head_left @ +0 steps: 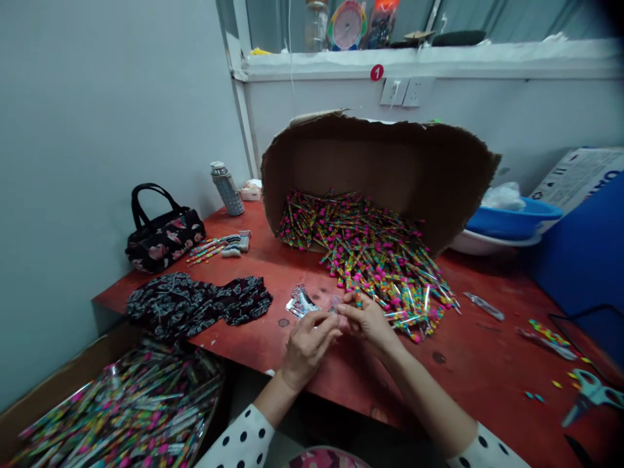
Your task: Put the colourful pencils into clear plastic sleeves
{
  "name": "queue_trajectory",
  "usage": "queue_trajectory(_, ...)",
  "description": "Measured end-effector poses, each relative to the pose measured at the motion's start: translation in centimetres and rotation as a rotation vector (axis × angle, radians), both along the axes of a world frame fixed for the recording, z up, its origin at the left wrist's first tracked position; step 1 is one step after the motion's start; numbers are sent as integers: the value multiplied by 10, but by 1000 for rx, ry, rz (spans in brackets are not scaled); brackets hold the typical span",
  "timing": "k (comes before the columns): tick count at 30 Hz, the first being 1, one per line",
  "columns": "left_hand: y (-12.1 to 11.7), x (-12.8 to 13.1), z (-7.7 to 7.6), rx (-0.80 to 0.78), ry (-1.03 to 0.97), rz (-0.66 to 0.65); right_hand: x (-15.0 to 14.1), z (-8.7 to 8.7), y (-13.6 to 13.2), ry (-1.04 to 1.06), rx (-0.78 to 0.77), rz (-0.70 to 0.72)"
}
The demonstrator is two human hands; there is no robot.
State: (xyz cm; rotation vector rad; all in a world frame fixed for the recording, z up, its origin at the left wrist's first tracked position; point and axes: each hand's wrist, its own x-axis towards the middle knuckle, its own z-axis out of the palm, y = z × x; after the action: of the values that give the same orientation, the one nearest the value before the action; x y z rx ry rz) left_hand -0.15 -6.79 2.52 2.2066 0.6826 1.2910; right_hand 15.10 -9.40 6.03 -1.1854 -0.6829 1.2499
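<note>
A black handbag point(168, 240) with pink flowers sits by the wall point(97, 117), near a gray bottle point(228, 190) with a white lid. A round clock point(348, 27) stands between two jars point(383, 27) on the window ledge point(312, 64). A red sticker point(377, 72) says 1. A blue tub point(511, 222) rests on a pale tub point(492, 244).

Multicoloured sticks point(358, 227), red table point(468, 364), black-dotted white sleeves point(238, 443)

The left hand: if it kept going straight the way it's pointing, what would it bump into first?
Most likely the right hand, just ahead of the left hand. Beyond that seems to lie the heap of colourful sticks, though depth is unclear here.
</note>
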Motion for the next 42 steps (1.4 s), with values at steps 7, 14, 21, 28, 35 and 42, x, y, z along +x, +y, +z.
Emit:
queue_trajectory(7,-12,0,17,-1045,-231,-151,4,7,-4,-66,-25,42)
queue_trajectory(14,-27,6,14,-1284,-211,-191,6,-6,-10,-130,-17,69)
queue_trajectory(21,-30,7,9,-1565,-510,5,9,-17,-55,-464,-45,88)
queue_trajectory(28,-28,13,7,-1650,-769,22,-10,-29,-109,-868,45,191)
queue_trajectory(35,-34,21,7,-1637,-781,27,-16,-35,-109,-901,102,124)
queue_trajectory(42,-41,23,10,-1545,-737,46,-18,-35,-108,-939,105,81)
